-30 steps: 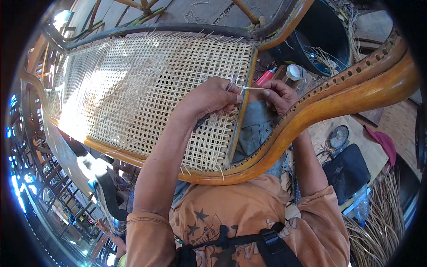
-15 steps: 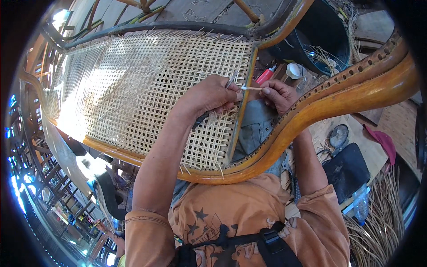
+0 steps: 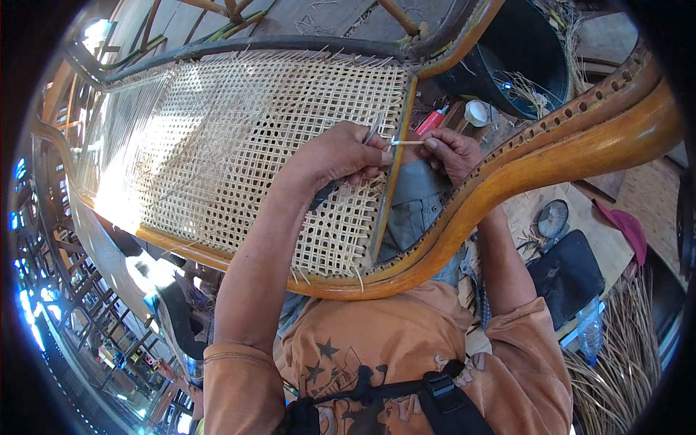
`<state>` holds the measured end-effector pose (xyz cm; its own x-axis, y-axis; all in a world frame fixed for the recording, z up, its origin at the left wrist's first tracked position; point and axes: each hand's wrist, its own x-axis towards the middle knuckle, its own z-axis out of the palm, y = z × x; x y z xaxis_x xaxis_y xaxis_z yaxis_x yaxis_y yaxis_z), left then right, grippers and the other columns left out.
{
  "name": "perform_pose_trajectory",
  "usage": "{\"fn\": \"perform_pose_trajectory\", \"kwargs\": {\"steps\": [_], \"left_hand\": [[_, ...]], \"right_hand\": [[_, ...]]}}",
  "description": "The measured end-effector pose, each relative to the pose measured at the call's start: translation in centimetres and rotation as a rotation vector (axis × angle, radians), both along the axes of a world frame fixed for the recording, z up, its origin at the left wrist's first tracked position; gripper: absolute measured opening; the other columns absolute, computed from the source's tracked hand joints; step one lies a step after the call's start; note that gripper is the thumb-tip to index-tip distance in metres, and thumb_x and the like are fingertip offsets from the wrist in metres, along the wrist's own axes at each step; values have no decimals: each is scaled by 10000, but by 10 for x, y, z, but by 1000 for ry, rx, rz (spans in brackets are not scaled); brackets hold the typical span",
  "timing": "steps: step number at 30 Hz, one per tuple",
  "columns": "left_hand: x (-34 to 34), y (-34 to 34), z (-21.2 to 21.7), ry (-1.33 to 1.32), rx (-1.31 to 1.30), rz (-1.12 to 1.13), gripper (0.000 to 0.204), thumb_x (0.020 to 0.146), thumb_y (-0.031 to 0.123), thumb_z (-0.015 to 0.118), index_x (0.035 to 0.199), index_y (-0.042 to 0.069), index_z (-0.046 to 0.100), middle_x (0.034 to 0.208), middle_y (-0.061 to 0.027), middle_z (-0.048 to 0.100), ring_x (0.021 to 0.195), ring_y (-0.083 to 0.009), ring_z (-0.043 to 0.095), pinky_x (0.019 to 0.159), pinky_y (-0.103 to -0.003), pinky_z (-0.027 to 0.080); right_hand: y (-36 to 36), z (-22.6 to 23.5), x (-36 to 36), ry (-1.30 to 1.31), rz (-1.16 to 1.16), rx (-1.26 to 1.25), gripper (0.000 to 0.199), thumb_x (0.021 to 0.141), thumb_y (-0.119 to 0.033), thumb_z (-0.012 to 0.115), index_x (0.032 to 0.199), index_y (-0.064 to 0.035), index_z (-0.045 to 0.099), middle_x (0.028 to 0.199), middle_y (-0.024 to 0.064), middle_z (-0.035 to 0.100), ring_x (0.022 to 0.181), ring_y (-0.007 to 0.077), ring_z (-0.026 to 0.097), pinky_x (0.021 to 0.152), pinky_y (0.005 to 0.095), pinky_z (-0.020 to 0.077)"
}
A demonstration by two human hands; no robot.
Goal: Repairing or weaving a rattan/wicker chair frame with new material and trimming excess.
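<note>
Over the right end of the woven cane panel [image 3: 239,145], my left hand [image 3: 351,154] is closed around a slim tool with a metal blade or spike [image 3: 373,130]. A dark part below the palm looks like its handle; its exact kind is unclear. My right hand [image 3: 455,154] pinches a small pale stick [image 3: 411,143] between thumb and fingers. White paste shows on the stick's left end, which meets the wooden rail [image 3: 392,196] at the panel's edge beside my left fingertips. Short cane ends stick up along that edge.
A curved wooden frame [image 3: 507,170] with a row of holes sweeps across my right forearm. Beyond my right hand are a red bottle [image 3: 432,122], a small white-filled cup [image 3: 476,114] and a black bucket [image 3: 522,58]. Cane strands [image 3: 620,341] lie at the lower right.
Both hands stay almost in place, with the stick's pasted end still at the rail. The tool in my left hand is tilted slightly differently.
</note>
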<state>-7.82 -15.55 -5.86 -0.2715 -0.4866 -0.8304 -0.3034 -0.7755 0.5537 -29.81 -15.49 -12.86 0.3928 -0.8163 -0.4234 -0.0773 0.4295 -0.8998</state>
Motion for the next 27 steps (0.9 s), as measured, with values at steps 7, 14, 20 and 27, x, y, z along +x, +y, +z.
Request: {"fn": "perform_pose_trajectory", "kwargs": {"steps": [7, 14, 20, 27], "left_hand": [[-1, -3, 8, -7, 17, -22, 164, 825, 158, 653, 876, 7, 614, 590, -5, 565, 434, -52, 465, 399, -184, 361], [4, -2, 3, -6, 17, -65, 171, 843, 189, 640, 876, 24, 612, 619, -4, 582, 446, -52, 493, 397, -186, 373], [0, -11, 6, -46, -6, -169, 161, 862, 208, 610, 834, 50, 599, 617, 4, 567, 453, -51, 481, 413, -184, 372], [5, -4, 5, -15, 20, -16, 187, 842, 206, 618, 740, 51, 589, 587, 0, 548, 442, -58, 457, 414, -198, 366]], "right_hand": [[6, 3, -7, -105, -23, 17, 154, 909, -181, 554, 943, -48, 625, 728, -35, 547, 613, 45, 444, 563, 181, 391], [1, -4, -11, -94, -39, 116, 164, 900, -175, 571, 987, -40, 605, 761, -26, 555, 647, 57, 481, 583, 191, 412], [14, -44, -70, -156, -494, 106, 216, 896, -149, 577, 1086, -49, 562, 843, 20, 588, 684, 104, 552, 601, 215, 453], [21, 9, -75, -229, -648, 69, 153, 881, -151, 609, 991, -45, 595, 808, 1, 603, 618, 78, 519, 540, 218, 407]]}}
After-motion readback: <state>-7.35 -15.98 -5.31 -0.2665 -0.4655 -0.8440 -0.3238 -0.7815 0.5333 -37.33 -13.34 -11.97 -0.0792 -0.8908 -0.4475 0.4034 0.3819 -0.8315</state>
